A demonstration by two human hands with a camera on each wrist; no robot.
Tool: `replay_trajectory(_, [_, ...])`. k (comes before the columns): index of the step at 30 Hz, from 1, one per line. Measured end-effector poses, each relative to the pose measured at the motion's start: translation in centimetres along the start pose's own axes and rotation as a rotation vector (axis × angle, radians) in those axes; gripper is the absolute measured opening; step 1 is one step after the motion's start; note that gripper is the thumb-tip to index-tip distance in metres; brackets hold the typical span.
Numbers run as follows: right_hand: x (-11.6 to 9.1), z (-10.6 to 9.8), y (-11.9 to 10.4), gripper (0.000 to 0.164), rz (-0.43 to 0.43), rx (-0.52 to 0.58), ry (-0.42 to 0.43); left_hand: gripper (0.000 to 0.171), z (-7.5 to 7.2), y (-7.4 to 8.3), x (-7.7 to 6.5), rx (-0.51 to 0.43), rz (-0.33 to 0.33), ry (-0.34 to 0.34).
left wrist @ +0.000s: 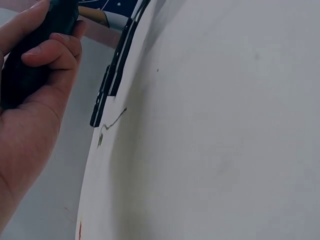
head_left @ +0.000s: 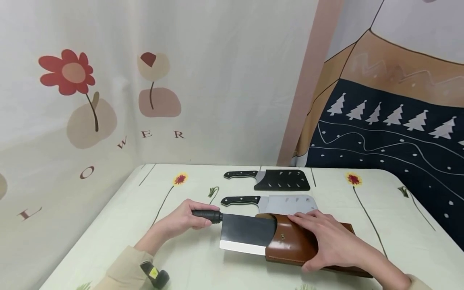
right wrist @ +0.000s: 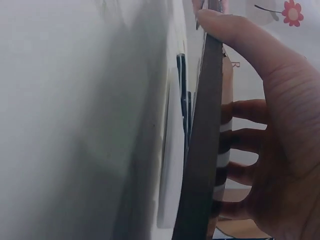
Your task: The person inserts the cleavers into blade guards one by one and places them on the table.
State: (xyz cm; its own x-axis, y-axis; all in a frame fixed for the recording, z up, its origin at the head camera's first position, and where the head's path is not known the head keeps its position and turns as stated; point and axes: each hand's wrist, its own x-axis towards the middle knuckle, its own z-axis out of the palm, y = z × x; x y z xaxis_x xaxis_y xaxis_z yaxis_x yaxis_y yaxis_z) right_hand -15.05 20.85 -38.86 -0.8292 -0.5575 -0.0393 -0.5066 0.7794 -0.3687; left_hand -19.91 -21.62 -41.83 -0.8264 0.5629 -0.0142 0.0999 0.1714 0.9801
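My left hand (head_left: 180, 220) grips the black handle (head_left: 206, 216) of a large cleaver (head_left: 246, 231); in the left wrist view its fingers (left wrist: 52, 55) curl round that handle. The cleaver's dark blade, with a bright edge facing me, sits partly inside a glossy brown leather sheath (head_left: 290, 241). The far part of the blade is hidden in the sheath. My right hand (head_left: 335, 241) holds the sheath from above, thumb along its near edge and fingers spread over its top and far side. In the right wrist view the sheath's edge (right wrist: 205, 125) stands between thumb and fingers.
Behind the sheath lies a silver-bladed cleaver (head_left: 288, 203) with a black handle, its blade partly covered. Farther back rests another cleaver in a black blade cover (head_left: 282, 180). The table (head_left: 108, 233) has a flower-patterned cloth, with printed curtains (head_left: 217, 80) behind it.
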Motion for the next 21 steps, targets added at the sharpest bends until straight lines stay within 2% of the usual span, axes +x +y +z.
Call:
replay_trajectory(6, [0.5,0.1,-0.3,0.108,-0.03,0.005,-0.014,0.047,0.7,0.0,0.6,0.013,0.015,-0.004])
replay_trajectory(13, [0.9,0.5,-0.4,0.108,-0.053,0.001,0.009,0.046,1.4,0.3,1.1,0.018,0.023,0.001])
replay_trajectory(21, [1.5,1.0,-0.5,0.109,-0.032,-0.009,0.057,0.047,2.2,0.5,1.6,0.021,-0.007,0.048])
